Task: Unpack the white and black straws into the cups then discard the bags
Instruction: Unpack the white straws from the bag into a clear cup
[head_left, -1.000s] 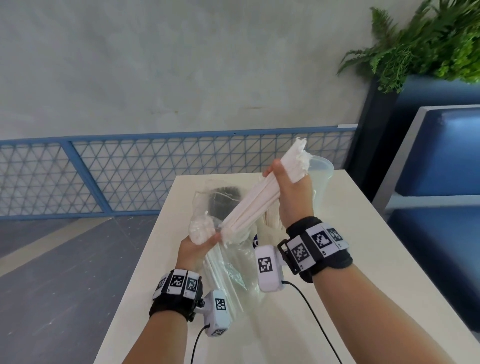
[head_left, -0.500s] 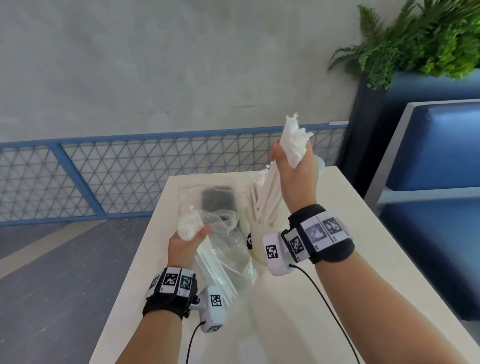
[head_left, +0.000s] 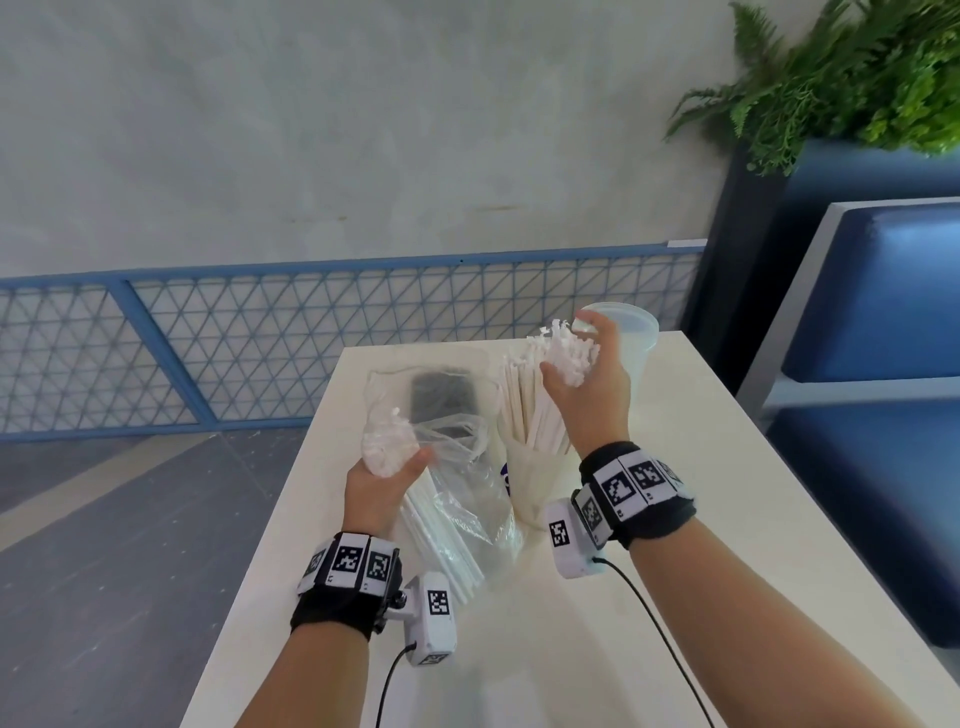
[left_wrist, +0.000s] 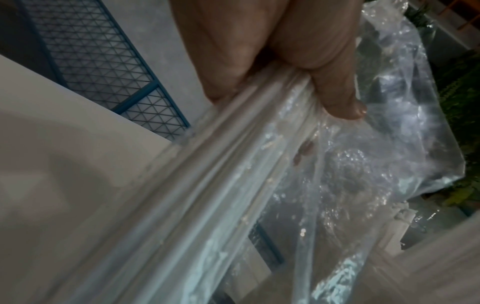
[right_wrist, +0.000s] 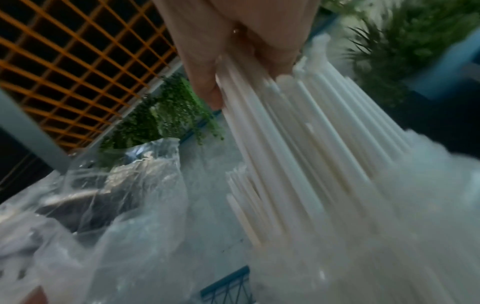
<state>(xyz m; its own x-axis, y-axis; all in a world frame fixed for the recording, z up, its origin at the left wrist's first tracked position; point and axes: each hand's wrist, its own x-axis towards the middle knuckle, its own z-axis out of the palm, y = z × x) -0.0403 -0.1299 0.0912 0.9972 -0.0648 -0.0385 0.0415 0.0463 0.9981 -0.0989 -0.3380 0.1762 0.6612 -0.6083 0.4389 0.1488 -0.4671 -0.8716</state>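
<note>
My right hand (head_left: 576, 358) grips the top of a bunch of white straws (head_left: 530, 410) whose lower ends stand in a white cup (head_left: 524, 488); the right wrist view shows my fingers (right_wrist: 233, 61) round these straws (right_wrist: 311, 154). My left hand (head_left: 400, 465) grips another bundle of white straws (head_left: 441, 545) through a clear bag (head_left: 467, 499), also seen in the left wrist view (left_wrist: 207, 185). A second bag with black straws (head_left: 441, 397) lies flat behind it. A translucent cup (head_left: 636, 338) stands behind my right hand.
The narrow white table (head_left: 675, 519) has its left edge close beside my left arm. A blue mesh fence (head_left: 260, 338) runs behind it. A blue bench (head_left: 883, 415) and a planter with ferns (head_left: 857, 78) stand to the right.
My right hand drew the white straws out of the bag, swung them upright and lowered their ends into the white cup. My left hand kept its hold on the bagged straws.
</note>
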